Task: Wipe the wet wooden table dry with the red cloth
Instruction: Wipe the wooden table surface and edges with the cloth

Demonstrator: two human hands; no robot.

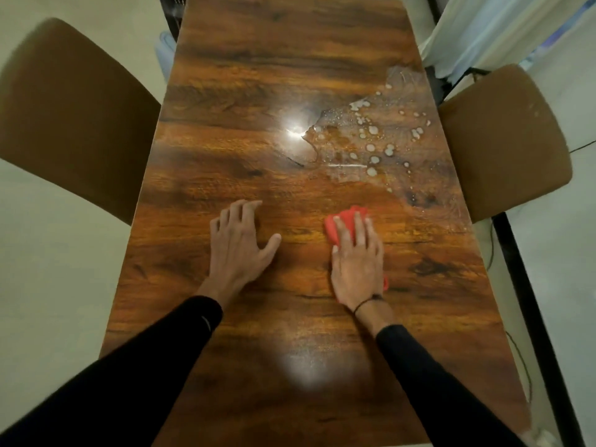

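Wooden table point(290, 59): a long rectangular top with dark grain, its far half bare and its two long edges running clear from the near end to the far end. Two brown chairs flank the table, one chair point(64, 117) beyond its left edge and the other chair point(503, 143) pressed against its right edge, so open floor lies mainly off the left side. Spilled water point(377, 140) forms a film with pale bubbles on the table's right half, reaching the right edge beside the right-hand chair; a bright lamp reflection sits at the film's left margin. Left hand point(238, 243): resting on the table near its middle, fingers spread apart and curled at the tips, gripping nothing. Right hand point(358, 259): laid flat, fingers extended and close together, pressing the red cloth point(346, 221) against the table just short of the wet patch; cloth shows past the fingertips and beside the wrist. A thin dark band circles the right wrist. Both sleeves are black.
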